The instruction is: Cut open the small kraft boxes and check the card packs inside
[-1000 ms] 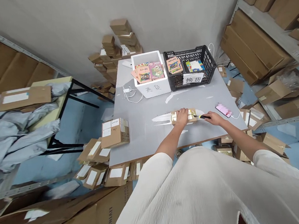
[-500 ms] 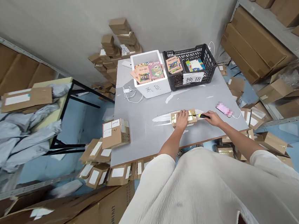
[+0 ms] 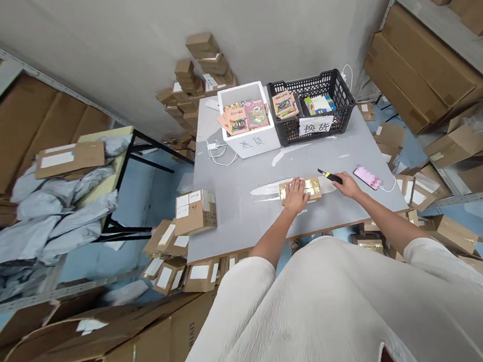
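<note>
A small taped cardboard box [image 3: 314, 187] lies flat near the front of the grey table [image 3: 237, 221]. My left hand [image 3: 296, 195] rests on its left half, fingers stretched out and a ring on one of them. To the right of the box, my right hand [image 3: 346, 184] grips a yellow and black utility knife [image 3: 330, 176]. Its blade points up and left, apart from the box. A phone [image 3: 367, 178] with a pink screen lies to the right of that hand, with a white cable at its lower end.
At the table's back stand a white foam box [image 3: 251, 143] and a black plastic crate [image 3: 342, 119], both holding booklets. A larger cardboard box [image 3: 194, 212] sits at the left edge. Parcels crowd the floor, and grey bags [image 3: 41, 234] fill a side table.
My right hand has lifted the utility knife off the box and drawn it to the right, tilting the blade upward. My left hand stays on the box. The view has shifted slightly.
</note>
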{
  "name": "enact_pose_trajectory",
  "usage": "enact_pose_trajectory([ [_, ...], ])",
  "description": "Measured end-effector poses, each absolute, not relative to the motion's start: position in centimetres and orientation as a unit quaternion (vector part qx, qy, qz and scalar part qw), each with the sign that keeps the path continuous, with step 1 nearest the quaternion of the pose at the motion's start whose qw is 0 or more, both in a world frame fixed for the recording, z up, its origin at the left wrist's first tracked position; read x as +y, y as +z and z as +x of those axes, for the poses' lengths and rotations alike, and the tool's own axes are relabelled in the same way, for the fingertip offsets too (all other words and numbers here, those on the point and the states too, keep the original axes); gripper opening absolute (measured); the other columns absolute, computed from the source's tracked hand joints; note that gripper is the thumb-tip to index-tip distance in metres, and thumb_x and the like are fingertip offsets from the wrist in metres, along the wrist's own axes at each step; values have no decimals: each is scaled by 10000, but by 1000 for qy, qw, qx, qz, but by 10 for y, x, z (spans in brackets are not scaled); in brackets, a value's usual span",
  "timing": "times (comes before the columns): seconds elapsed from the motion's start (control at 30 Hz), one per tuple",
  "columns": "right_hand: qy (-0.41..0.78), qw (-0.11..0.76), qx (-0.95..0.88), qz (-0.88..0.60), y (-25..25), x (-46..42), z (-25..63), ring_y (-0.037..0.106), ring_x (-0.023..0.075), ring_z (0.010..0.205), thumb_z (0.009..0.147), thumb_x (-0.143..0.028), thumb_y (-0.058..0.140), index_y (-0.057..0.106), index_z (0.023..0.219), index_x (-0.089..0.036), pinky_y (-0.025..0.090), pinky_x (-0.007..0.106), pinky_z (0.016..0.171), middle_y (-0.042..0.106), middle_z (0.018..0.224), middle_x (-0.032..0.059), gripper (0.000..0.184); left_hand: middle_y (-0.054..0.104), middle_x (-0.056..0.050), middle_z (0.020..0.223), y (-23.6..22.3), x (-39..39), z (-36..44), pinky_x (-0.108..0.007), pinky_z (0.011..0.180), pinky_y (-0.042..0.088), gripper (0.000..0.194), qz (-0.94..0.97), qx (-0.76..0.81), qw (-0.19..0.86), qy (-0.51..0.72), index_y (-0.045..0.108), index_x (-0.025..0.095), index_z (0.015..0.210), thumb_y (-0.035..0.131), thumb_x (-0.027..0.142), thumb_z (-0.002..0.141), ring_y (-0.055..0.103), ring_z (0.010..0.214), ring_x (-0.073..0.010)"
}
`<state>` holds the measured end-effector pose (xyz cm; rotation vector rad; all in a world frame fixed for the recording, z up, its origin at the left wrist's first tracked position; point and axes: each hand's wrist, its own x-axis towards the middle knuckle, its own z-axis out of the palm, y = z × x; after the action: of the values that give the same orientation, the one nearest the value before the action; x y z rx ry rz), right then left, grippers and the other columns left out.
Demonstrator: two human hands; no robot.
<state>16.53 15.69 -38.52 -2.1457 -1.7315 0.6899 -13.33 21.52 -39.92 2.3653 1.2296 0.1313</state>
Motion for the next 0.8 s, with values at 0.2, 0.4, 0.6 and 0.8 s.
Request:
enact_pose_trajectory([
  [0.2, 269, 156, -664, -680, -388, 203, 108, 601, 357, 1334, 1022, -446, 543, 691, 1418, -204, 484, 476, 1124, 691, 1436, 165, 488, 442, -170, 1728, -390, 204, -174, -564, 1278, 339, 563, 860, 463, 211, 35, 498, 254, 1614, 529, 446, 1086, 441, 1561, -372],
  [0.4, 312, 73, -673, -666, -388, 220, 78, 608, 375, 1326, 1021, -432, 520, 698, 1387, -195, 451, 508, 1122, 722, 1417, 163, 471, 593, -152, 1455, -388, 202, -188, -470, 1111, 491, 473, 861, 466, 204, -7, 551, 272, 1514, 617, 406, 1065, 620, 1315, -337],
  [0.6, 303, 78, -643, -699, -385, 201, 87, 640, 360, 1236, 1032, -474, 531, 696, 1360, -195, 501, 436, 1028, 769, 1299, 163, 461, 602, -137, 1443, -394, 208, -181, -413, 951, 574, 382, 809, 529, 255, -28, 543, 269, 1466, 485, 285, 1090, 693, 1166, -307],
  [0.8, 319, 127, -600, -722, -385, 189, 92, 696, 319, 1136, 1040, -509, 539, 664, 1324, -225, 544, 373, 929, 792, 1202, 131, 420, 578, -157, 1496, -396, 224, -166, -433, 995, 598, 424, 784, 528, 324, 41, 564, 227, 1461, 468, 197, 1049, 685, 1230, -309],
])
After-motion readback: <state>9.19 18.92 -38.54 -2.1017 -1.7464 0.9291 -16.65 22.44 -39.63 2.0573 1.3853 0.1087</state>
